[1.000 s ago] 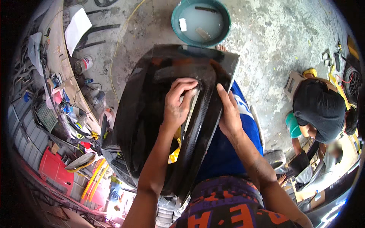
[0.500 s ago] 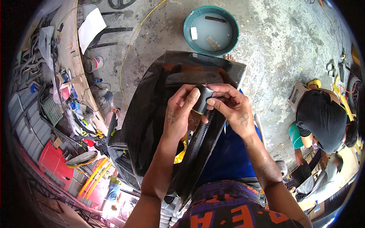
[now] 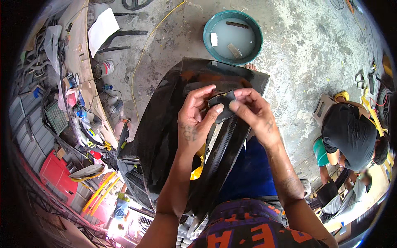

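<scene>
Both my hands hold a small piece of black sandpaper [image 3: 224, 108] above a large glossy black car body panel [image 3: 161, 136]. My left hand [image 3: 196, 113] pinches its left side, thumb on top and fingers behind. At its right edge, my right hand [image 3: 256, 113] grips it between thumb and fingers. The sheet is bent and its upper edge is folded. Under my hands, a strip with a carbon-fibre weave [image 3: 219, 144] runs along the panel. Part of the panel is hidden by my hands and forearms.
A round green basin [image 3: 206, 41] of cloudy water with several small blocks stands beyond the panel. Left are a paint bucket [image 3: 104, 68], a yellow hose [image 3: 142, 49] and cluttered shelving. At right, a person in black [image 3: 351, 128] bends near a teal bucket [image 3: 320, 152].
The sandpaper has turned and folded between my fingers; its upper edge now faces me. The brown piece seen below it before no longer shows. The view has shifted slightly.
</scene>
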The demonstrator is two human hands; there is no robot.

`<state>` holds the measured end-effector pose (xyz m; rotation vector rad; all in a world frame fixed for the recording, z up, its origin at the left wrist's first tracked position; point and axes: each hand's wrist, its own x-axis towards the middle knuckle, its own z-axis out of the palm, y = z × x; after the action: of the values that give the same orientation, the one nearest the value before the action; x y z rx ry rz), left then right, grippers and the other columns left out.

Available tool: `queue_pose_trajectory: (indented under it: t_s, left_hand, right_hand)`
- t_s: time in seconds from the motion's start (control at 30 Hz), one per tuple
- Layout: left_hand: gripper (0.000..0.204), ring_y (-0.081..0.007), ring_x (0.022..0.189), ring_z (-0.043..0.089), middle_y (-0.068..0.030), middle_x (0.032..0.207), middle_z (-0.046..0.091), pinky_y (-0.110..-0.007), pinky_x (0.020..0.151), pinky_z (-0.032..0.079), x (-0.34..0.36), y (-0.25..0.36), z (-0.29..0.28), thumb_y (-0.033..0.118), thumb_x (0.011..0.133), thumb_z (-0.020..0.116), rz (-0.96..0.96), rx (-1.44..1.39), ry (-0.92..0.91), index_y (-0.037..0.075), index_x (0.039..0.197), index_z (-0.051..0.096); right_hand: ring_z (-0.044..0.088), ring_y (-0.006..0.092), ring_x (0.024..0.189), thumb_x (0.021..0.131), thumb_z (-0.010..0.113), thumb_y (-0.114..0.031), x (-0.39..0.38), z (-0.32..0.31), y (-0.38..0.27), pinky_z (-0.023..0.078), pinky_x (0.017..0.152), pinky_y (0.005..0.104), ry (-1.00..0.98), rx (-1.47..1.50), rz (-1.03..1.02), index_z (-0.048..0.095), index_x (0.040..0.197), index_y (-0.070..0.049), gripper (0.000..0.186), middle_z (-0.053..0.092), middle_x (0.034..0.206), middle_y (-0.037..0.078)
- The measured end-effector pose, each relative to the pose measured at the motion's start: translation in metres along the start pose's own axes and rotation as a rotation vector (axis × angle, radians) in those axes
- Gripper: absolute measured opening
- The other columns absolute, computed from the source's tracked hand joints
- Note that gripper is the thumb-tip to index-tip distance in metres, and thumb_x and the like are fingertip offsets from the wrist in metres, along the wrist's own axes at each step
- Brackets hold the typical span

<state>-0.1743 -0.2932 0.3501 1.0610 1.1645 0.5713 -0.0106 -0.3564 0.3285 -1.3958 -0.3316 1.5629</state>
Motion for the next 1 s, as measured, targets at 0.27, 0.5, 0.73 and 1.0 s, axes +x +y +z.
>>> queue_pose_trajectory:
  t_s: [0.27, 0.5, 0.73, 1.0]
  left_hand:
    - [0.046, -0.0177, 0.121, 0.055, -0.0116, 0.128, 0.058, -0.032, 0.108, 0.04, 0.002, -0.006, -0.002, 0.017, 0.101, 0.061, 0.034, -0.132, -0.003, -0.003, 0.141, 0.048]
    - [0.042, -0.0189, 0.124, 0.056, -0.0121, 0.135, 0.058, -0.032, 0.107, 0.042, 0.004, -0.009, -0.007, 0.015, 0.104, 0.054, -0.107, -0.374, 0.102, -0.004, 0.141, 0.048]
    - [0.028, -0.014, 0.083, 0.068, -0.01, 0.102, 0.07, -0.025, 0.07, 0.055, -0.002, -0.004, 0.009, 0.0, 0.09, 0.072, 0.322, 0.507, 0.174, 0.001, 0.118, 0.069]
    - [0.027, -0.0088, 0.076, 0.06, -0.0016, 0.096, 0.066, -0.024, 0.064, 0.049, -0.005, 0.004, 0.005, 0.001, 0.089, 0.075, 0.272, 0.302, 0.217, 0.002, 0.115, 0.068]
  right_hand:
    - [0.049, 0.0044, 0.07, 0.097, 0.073, -0.021, 0.01, 0.007, 0.006, 0.039, 0.067, 0.0217, 0.093, 0.373, 0.178, 0.068, 0.098, -0.007, 0.014, 0.059, 0.076, -0.007]
    - [0.052, 0.0048, 0.073, 0.097, 0.072, -0.022, 0.014, 0.008, 0.01, 0.042, 0.069, 0.0221, 0.106, 0.446, 0.117, 0.068, 0.098, -0.007, 0.015, 0.06, 0.078, -0.005]
    - [0.063, 0.0079, 0.086, 0.1, 0.068, -0.019, 0.015, 0.01, 0.007, 0.052, 0.076, 0.0233, 0.148, 0.283, 0.103, 0.067, 0.119, -0.002, 0.026, 0.069, 0.098, 0.002]
    - [0.066, 0.0082, 0.094, 0.102, 0.064, -0.017, 0.014, 0.0, 0.003, 0.055, 0.081, 0.0242, 0.112, 0.389, 0.213, 0.068, 0.124, -0.002, 0.027, 0.071, 0.109, 0.004]
